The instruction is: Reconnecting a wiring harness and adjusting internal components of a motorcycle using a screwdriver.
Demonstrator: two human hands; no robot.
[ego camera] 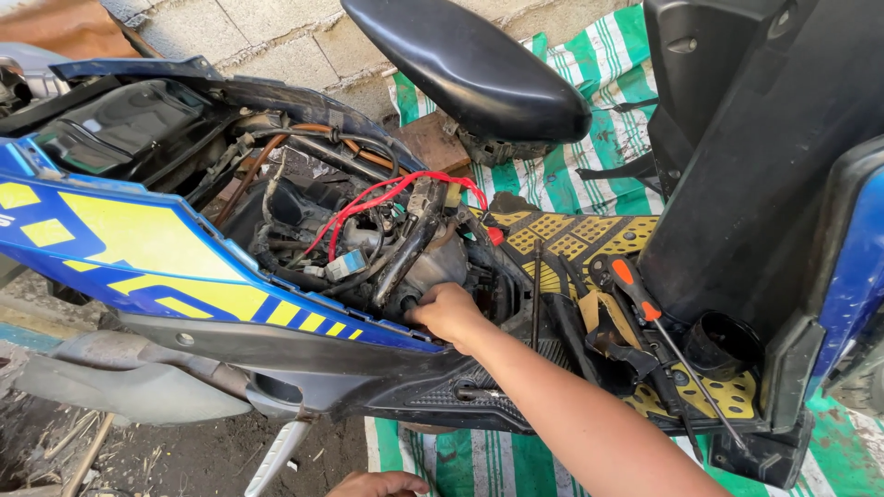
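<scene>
Two hands visible: right hand (448,311) reaching into grey metal engine housing (425,267), fingers hidden, grip unclear; left hand (378,483) low, idle. Risk: snagging red wires (387,195), knocking orange-handled screwdriver (645,308).

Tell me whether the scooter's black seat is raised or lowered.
Raised: the black padded seat is tipped up, exposing the red wires and engine parts where the right hand reaches.

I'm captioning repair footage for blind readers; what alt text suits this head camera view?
A person's right hand reaches into the exposed engine bay of a blue and yellow scooter with red wires and its seat raised. A screwdriver lies on the footboard; the left hand shows at the bottom edge.
</scene>
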